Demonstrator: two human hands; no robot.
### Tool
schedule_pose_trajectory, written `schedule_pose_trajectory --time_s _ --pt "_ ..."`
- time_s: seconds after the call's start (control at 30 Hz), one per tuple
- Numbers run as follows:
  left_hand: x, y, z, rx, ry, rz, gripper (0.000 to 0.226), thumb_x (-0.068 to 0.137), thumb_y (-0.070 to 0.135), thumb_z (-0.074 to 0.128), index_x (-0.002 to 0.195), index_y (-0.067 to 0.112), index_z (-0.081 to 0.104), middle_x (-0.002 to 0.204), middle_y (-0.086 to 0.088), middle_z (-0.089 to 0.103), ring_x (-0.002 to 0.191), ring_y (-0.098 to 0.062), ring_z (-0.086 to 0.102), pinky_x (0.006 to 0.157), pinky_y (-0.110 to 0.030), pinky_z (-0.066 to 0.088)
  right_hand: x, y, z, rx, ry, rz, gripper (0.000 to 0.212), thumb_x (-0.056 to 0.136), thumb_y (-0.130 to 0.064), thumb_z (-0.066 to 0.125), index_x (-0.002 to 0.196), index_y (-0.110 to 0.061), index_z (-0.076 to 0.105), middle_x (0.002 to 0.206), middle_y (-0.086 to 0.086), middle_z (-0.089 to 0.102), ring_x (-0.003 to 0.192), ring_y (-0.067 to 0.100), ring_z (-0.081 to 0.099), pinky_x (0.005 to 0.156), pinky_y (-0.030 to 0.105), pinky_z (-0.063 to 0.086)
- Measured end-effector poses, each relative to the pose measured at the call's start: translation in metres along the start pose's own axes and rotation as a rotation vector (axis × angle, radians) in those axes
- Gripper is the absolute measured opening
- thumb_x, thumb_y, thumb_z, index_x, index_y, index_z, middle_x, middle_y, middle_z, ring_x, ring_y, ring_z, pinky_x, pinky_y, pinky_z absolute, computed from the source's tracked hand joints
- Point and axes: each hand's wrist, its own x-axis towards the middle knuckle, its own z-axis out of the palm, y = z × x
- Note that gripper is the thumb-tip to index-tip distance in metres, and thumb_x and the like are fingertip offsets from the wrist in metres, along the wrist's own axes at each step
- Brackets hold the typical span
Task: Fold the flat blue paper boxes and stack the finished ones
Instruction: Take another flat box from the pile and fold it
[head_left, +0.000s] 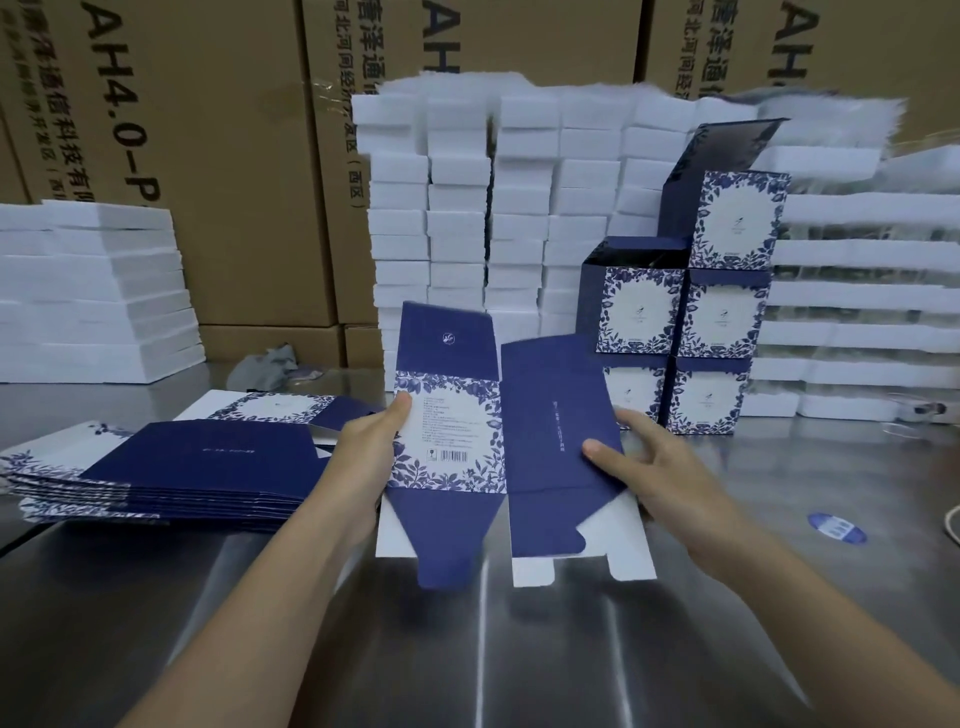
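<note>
I hold one blue paper box (452, 436) upright above the steel table, partly opened, its flaps hanging free at top and bottom. My left hand (371, 447) grips its left edge, thumb on the white floral panel. My right hand (654, 462) grips the plain blue right panel, thumb on the front. A pile of flat blue boxes (171, 467) lies on the table at the left. Several folded boxes (691, 332) stand stacked at the back right, the top one with its lid flap up.
Tall stacks of white foam blocks (493, 218) stand behind the work, with more foam sheets at the left (93, 291) and right (852, 312). Brown cartons (218, 156) form the back wall. A round blue sticker (837, 527) lies on the steel table (519, 649).
</note>
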Motion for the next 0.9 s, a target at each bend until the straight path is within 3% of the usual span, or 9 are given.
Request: schedule_pose_trajectory --time_s 0.1,0.2,0.27,0.33,0.43,0.53,0.63,0.77,0.9 --pt "-0.002 0.003 0.003 -0.059 -0.011 -0.057 0.048 0.102 0.058 0.059 0.121 0.017 0.075 0.110 -0.011 0.081 0.103 -0.036 0.078 0.103 -0.058 0.056 0.000 0.004 0.008 -0.136 0.090 -0.080 0.078 0.088 -0.040 0.084 0.153 -0.047 0.040 0.134 -0.004 0.065 0.105 0.018 0.074 0.081 0.037 0.060" --pt "-0.004 0.004 0.007 -0.128 -0.105 -0.067 0.053 0.098 0.070 0.051 0.131 0.032 0.068 0.120 -0.008 0.079 0.114 -0.032 0.074 0.104 -0.053 0.055 -0.001 0.012 0.011 -0.202 -0.131 -0.061 0.110 0.066 -0.067 0.091 0.157 -0.047 0.034 0.148 -0.016 0.056 0.127 0.004 0.063 0.107 0.041 0.054" --pt "-0.007 0.005 0.009 -0.152 -0.162 -0.038 0.051 0.092 0.072 0.060 0.131 0.038 0.063 0.123 -0.008 0.078 0.114 -0.029 0.075 0.092 -0.045 0.060 -0.006 0.013 0.013 -0.300 -0.348 0.035 0.127 0.056 -0.078 0.090 0.161 -0.055 0.022 0.136 -0.031 0.059 0.117 -0.016 0.059 0.106 0.029 0.053" --pt "-0.011 0.005 0.012 -0.159 -0.242 0.000 0.059 0.084 0.069 0.072 0.132 0.037 0.060 0.122 -0.007 0.078 0.105 -0.024 0.076 0.080 -0.038 0.061 -0.009 0.015 0.014 -0.415 -0.486 0.103 0.130 0.052 -0.083 0.089 0.156 -0.069 0.012 0.135 -0.031 0.056 0.103 -0.016 0.059 0.094 0.017 0.051" --pt "-0.012 0.001 0.016 -0.116 -0.375 0.055 0.086 0.074 0.061 0.082 0.150 0.048 0.044 0.113 0.014 0.080 0.089 -0.012 0.073 0.075 -0.028 0.061 -0.007 0.018 0.015 -0.475 -0.505 0.091 0.135 0.049 -0.085 0.088 0.155 -0.071 0.005 0.162 -0.027 0.031 0.135 -0.005 0.049 0.108 0.021 0.040" --pt "-0.009 -0.006 0.017 -0.114 -0.450 0.086 0.099 0.078 0.040 0.086 0.157 0.055 0.028 0.104 0.021 0.080 0.082 -0.006 0.076 0.070 -0.021 0.060 -0.005 0.020 0.014 -0.431 -0.421 0.015 0.130 0.050 -0.084 0.089 0.156 -0.066 0.017 0.145 -0.037 0.047 0.128 -0.020 0.048 0.108 0.015 0.041" --pt "-0.010 -0.005 0.016 -0.130 -0.446 0.098 0.107 0.076 0.028 0.088 0.159 0.055 0.027 0.111 0.011 0.080 0.102 -0.010 0.077 0.073 -0.024 0.062 -0.005 0.019 0.012 -0.366 -0.364 -0.013 0.116 0.051 -0.085 0.087 0.151 -0.063 0.035 0.127 -0.039 0.054 0.111 -0.036 0.045 0.093 0.001 0.039" --pt "-0.012 -0.003 0.018 -0.189 -0.398 0.095 0.104 0.076 0.024 0.087 0.160 0.049 0.031 0.127 0.008 0.076 0.116 -0.018 0.074 0.082 -0.030 0.062 -0.005 0.012 0.012 -0.336 -0.199 -0.047 0.081 0.062 -0.096 0.068 0.132 -0.058 0.060 0.117 -0.019 0.074 0.111 -0.013 0.063 0.103 0.026 0.048" --pt "-0.010 -0.001 0.018 -0.287 -0.333 0.109 0.101 0.078 0.019 0.089 0.162 0.037 0.035 0.131 0.000 0.074 0.114 -0.020 0.073 0.104 -0.040 0.056 -0.009 0.005 0.015 -0.406 -0.091 -0.241 0.036 0.094 -0.069 0.060 0.110 -0.042 0.076 0.100 -0.018 0.078 0.098 -0.001 0.070 0.098 0.032 0.053"
